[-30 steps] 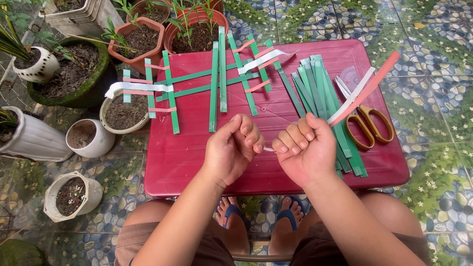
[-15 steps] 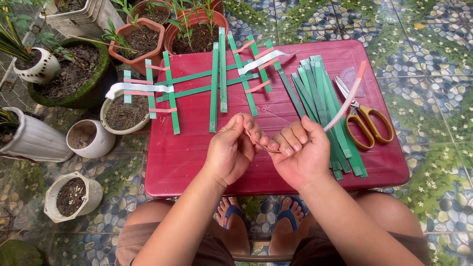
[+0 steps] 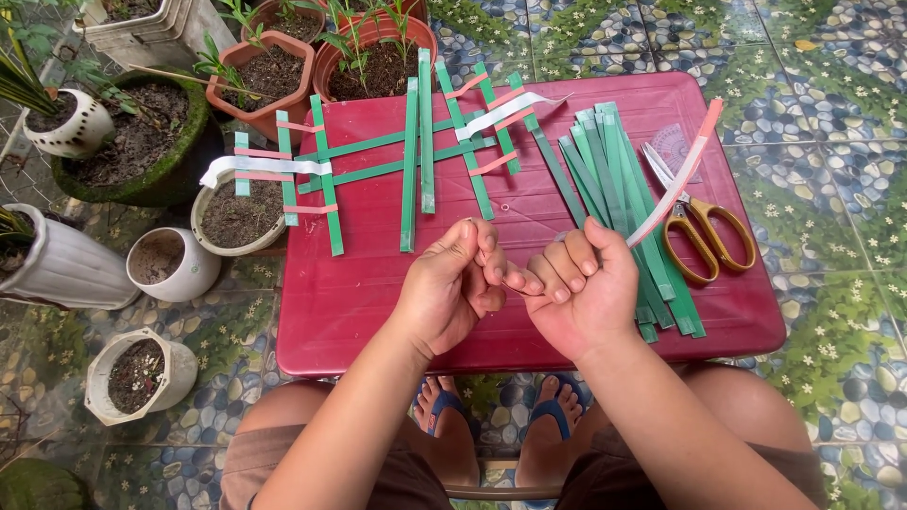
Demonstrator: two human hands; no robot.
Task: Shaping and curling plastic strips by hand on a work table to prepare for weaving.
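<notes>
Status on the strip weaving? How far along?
Done: a partial lattice of green strips lies crossed on the red table, with pink and white strips through it. In hand: right hand grips a pink-white strip; left hand pinches its end. Left: a pile of loose green strips unwoven beside the scissors.

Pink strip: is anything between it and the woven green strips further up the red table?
Nothing visible. The pink strip runs up from the right hand, above the loose green strips and beside the scissors. Between both hands and the woven strips lies only bare red table.
</notes>
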